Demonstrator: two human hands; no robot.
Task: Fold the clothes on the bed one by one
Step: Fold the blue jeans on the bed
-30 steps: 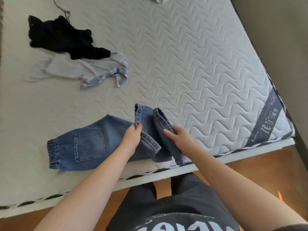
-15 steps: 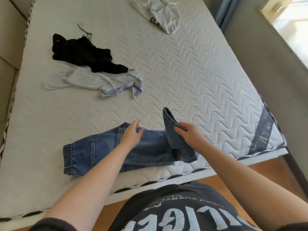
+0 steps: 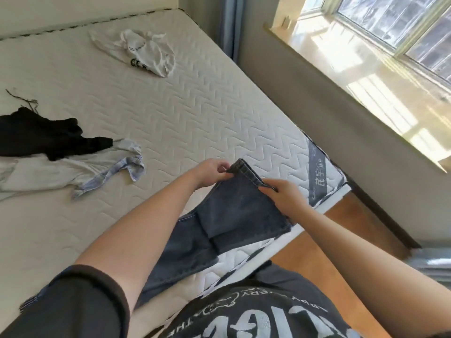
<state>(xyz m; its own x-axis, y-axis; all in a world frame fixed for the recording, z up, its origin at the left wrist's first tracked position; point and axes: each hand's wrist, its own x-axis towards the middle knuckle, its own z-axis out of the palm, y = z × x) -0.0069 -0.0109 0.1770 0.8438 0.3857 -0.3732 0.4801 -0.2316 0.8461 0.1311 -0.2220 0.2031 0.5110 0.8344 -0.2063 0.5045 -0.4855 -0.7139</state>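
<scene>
Blue jeans [image 3: 234,213] lie along the near edge of the white quilted mattress [image 3: 195,113], their far end lifted off the bed. My left hand [image 3: 210,173] pinches the left corner of the raised hem. My right hand [image 3: 284,195] grips the hem's right corner. Both legs are stacked at the hem. The lower part of the jeans runs back under my left forearm, partly hidden. A black garment [image 3: 41,135] lies at the left on a pale grey-blue garment [image 3: 73,169]. A white printed shirt [image 3: 141,52] sits crumpled near the head of the bed.
The bed's right edge runs along a grey wall under a bright window sill [image 3: 353,76]. A blue curtain [image 3: 228,23] hangs at the far corner. Wooden floor [image 3: 324,254] shows between the bed's foot and my body.
Both hands have taken the jeans' hem and lifted it up off the mattress; before, the left hand lay on the flat denim. My view has swung up and to the right.
</scene>
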